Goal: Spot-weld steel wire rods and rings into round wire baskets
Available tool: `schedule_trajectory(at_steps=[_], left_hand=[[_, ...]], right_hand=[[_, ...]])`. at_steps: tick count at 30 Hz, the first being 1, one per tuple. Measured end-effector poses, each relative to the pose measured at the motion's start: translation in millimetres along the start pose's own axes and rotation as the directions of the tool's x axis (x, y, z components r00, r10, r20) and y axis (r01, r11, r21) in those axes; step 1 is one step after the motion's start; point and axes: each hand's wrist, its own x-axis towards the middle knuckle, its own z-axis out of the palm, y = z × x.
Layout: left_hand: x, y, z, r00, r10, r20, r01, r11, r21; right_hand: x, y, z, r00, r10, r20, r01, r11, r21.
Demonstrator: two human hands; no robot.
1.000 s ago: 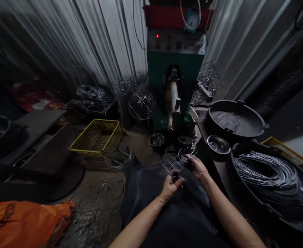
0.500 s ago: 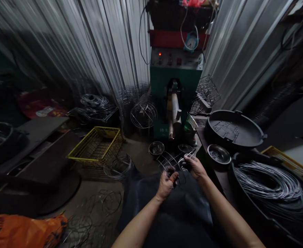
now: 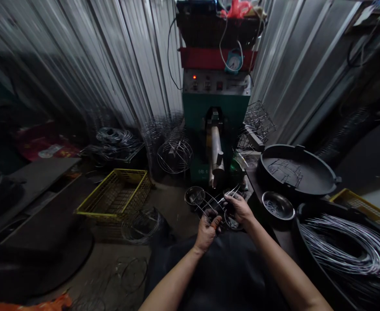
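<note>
Both of my hands hold a small wire grid frame (image 3: 214,202) in front of me, over my dark apron. My left hand (image 3: 207,226) is closed on its near lower edge. My right hand (image 3: 238,208) pinches its right side. The frame sits just below the horizontal metal arm (image 3: 215,152) of a green machine (image 3: 216,108) with a red light on its panel.
Small metal bowls (image 3: 194,195) (image 3: 276,204) sit near the machine's base. A large dark round tray (image 3: 295,169) and a tub of coiled wire (image 3: 345,246) lie at right. A yellow wire basket (image 3: 115,192), wire rings and round wire cages (image 3: 175,152) stand at left by corrugated walls.
The camera has tilted up, so the machine shows lower and fuller. My hands have carried the wire frame up and forward, closer to the machine's arm.
</note>
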Motion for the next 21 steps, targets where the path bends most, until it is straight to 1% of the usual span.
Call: schedule_trajectory(at_steps=[5,9,15,21], left_hand=[[17,-2,-0.8,1.0,-0.014,-0.004,0.014,1.0,0.01],[29,-5,-2.2,0.999,-0.035,-0.012,0.035,0.999,0.004],[42,-5,-2.7,0.999,-0.026,-0.033,0.026,0.999,-0.02],[51,-1,-1.0,0.998,-0.029,-0.054,0.028,0.999,-0.029]], right_hand=[[23,-1,-1,1.0,-0.007,-0.016,0.007,1.0,-0.019],[37,-3,-1,1.0,-0.017,0.015,0.018,0.999,-0.034],[52,-4,0,1.0,0.0,0.028,0.001,0.999,-0.054],[60,-7,3,0.999,0.008,0.035,-0.007,0.999,-0.051]])
